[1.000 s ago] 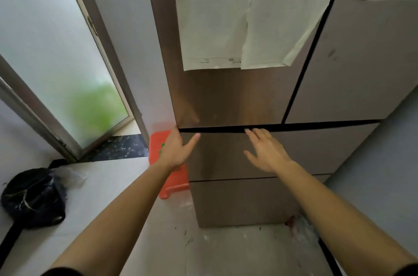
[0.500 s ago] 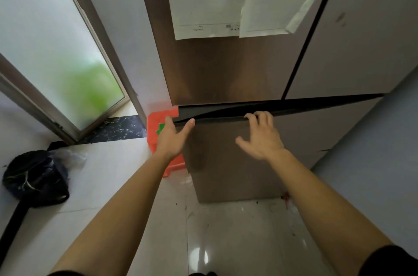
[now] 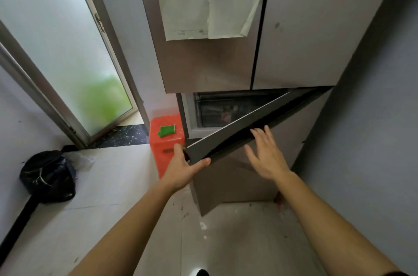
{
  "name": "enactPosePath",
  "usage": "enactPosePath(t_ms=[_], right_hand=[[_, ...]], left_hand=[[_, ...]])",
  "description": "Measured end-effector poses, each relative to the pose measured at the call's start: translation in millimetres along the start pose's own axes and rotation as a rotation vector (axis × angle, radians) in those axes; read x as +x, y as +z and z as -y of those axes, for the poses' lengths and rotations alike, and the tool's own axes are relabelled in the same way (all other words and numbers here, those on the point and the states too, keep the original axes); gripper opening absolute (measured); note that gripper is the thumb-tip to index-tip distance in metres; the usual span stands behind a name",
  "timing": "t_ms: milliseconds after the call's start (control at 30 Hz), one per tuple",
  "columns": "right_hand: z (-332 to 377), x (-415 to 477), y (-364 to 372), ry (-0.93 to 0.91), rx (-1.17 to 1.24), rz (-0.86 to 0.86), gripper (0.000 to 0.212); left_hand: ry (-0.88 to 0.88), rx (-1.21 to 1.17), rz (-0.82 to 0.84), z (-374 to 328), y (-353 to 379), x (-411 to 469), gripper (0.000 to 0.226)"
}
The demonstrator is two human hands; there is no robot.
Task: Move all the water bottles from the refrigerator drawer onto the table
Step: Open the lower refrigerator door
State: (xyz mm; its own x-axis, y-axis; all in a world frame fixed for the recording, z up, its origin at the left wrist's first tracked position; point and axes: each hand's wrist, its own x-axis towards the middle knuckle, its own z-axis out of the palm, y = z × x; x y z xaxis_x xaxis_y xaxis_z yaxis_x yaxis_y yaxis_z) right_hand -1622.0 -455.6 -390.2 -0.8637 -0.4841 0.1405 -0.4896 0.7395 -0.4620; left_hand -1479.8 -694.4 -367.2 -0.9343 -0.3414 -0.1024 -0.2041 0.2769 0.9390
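Note:
The brown refrigerator (image 3: pixel 210 63) stands in front of me. Its upper drawer (image 3: pixel 228 162) is pulled out toward me. My left hand (image 3: pixel 184 168) grips the drawer front's top left corner. My right hand (image 3: pixel 267 155) is spread with its fingers at the drawer's top edge, and the palm is off the panel. Behind the pulled-out front, a dark opening (image 3: pixel 224 110) shows a clear bin with dim shapes inside. No water bottle can be made out, and no table is in view.
A red plastic stool (image 3: pixel 166 146) with a green scrap on it stands against the refrigerator's left side. A black bag (image 3: pixel 48 176) lies on the tiled floor at the left wall. A frosted glass door (image 3: pixel 58 54) is behind it. A grey wall closes the right side.
Both hands went from the closed drawer's top gap to pulling it out. The drawer front now stands well out, and the inside has come into sight.

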Motion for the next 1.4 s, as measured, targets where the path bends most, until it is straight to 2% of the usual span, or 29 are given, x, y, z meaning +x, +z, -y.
enactPosePath(t_ms=[100,167,267,400,500,600,667,767,867,1067,1233,1333,1400], right_hand=[[-20,-49,-21,0.043,0.165,-0.051,0.069],[-34,-82,-37,0.089,0.264,-0.066,0.064],[-56,-137,-62,0.182,0.417,-0.06,0.058],[-88,-213,-105,0.373,0.662,-0.072,0.051],[-111,-267,-147,0.526,0.852,-0.169,0.042],[-129,-312,-178,0.588,0.737,-0.208,0.04],[-139,-333,-187,0.605,0.502,-0.249,0.048],[-151,-346,-188,0.654,0.078,-0.401,0.054],[-164,-345,-184,0.693,-0.242,-0.337,0.052],[-196,-337,-203,0.777,-0.236,-0.253,0.073],[-205,-327,-204,0.859,-0.245,-0.252,0.09],[-204,-318,-193,0.911,-0.306,-0.299,0.09],[-202,-308,-188,0.929,-0.351,-0.375,0.083]], left_hand=[[0.062,0.111,0.134,-5,36,-50,0.071],[0.05,0.022,0.202,-13,65,-69,0.069],[-0.014,-0.097,0.212,-34,121,-81,0.06],[0.169,0.084,0.351,-68,196,-82,0.057],[0.473,0.372,0.403,-98,250,-69,0.061],[0.704,0.662,0.506,-129,308,-61,0.073],[0.787,0.814,0.581,-142,342,-60,0.072],[0.792,0.881,0.586,-154,384,-57,0.076],[0.786,0.931,0.596,-166,416,-52,0.081],[0.824,1.085,0.632,-185,448,-43,0.093],[0.833,1.087,0.672,-189,455,-39,0.095],[0.869,1.086,0.675,-188,447,-37,0.089],[0.925,1.08,0.643,-184,434,-33,0.077]])
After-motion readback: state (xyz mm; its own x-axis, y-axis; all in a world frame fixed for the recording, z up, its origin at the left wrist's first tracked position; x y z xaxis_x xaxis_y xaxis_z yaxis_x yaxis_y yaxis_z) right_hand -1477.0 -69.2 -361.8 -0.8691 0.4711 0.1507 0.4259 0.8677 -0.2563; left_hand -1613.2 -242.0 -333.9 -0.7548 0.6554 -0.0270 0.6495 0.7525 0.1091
